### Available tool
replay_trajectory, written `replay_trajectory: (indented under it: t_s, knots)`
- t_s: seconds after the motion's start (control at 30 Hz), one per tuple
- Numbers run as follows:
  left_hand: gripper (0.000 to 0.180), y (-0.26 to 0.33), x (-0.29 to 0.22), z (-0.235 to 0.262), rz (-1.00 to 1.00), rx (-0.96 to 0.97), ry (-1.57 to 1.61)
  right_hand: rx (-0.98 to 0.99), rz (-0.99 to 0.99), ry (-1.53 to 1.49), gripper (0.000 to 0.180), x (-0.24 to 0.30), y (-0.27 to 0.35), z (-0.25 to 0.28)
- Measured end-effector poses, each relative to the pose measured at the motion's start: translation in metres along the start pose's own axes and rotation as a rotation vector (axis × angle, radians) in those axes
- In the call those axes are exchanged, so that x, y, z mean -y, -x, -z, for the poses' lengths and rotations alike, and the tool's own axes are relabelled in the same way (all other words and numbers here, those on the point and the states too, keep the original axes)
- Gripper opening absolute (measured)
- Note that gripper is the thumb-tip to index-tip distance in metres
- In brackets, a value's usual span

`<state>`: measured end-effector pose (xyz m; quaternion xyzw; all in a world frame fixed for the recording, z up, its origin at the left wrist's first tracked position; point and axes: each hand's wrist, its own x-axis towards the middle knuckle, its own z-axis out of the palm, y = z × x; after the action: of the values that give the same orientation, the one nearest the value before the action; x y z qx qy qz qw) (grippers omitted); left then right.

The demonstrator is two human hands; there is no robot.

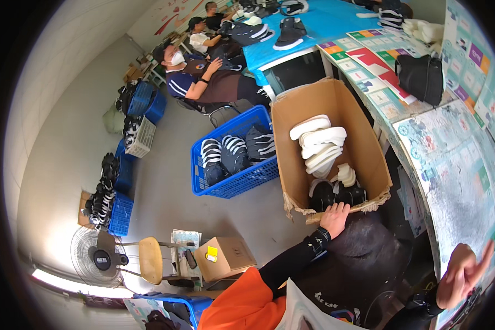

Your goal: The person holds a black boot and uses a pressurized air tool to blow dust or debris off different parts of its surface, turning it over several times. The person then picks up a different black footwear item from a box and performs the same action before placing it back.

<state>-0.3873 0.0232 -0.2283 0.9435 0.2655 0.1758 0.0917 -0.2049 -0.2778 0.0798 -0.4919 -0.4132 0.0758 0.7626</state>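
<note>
My left hand (334, 219) is curled over the near torn edge of a large open cardboard box (363, 124). Inside the box lies a stack of white foam shoe soles (320, 144), with black shoes (335, 195) at its near end. A smaller cream-coloured piece (346, 174) rests by those shoes. At the lower right, my right hand (463, 276) is over the edge of the worktable (443, 159). Its index finger is stretched out and the other fingers are partly bent; I see nothing held in it.
Left of the box stands a blue plastic basket (234, 184) of black shoes with white stripes. A black shoe upper (421, 77) lies on the worktable. Several people sit by a blue table (327, 22). A chair (150, 259), a fan (96, 257) and a closed carton (225, 258) are at left.
</note>
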Motion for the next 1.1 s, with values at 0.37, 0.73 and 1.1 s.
replay_trajectory:
  t_s: [0.37, 0.73, 1.1]
  knots:
    - [0.026, 0.0, -0.006, -0.004, -0.004, 0.013, 0.004, 0.564, 0.281, -0.562, 0.078, 0.035, -0.081, -0.09]
    - [0.019, 0.002, -0.001, -0.003, 0.016, 0.063, -0.011, 0.16, 0.142, -0.313, 0.068, -0.005, -0.04, -0.028]
    - [0.015, 0.001, -0.001, 0.001, 0.025, 0.062, -0.027, -0.169, -0.113, -0.104, 0.021, -0.076, 0.0, 0.025]
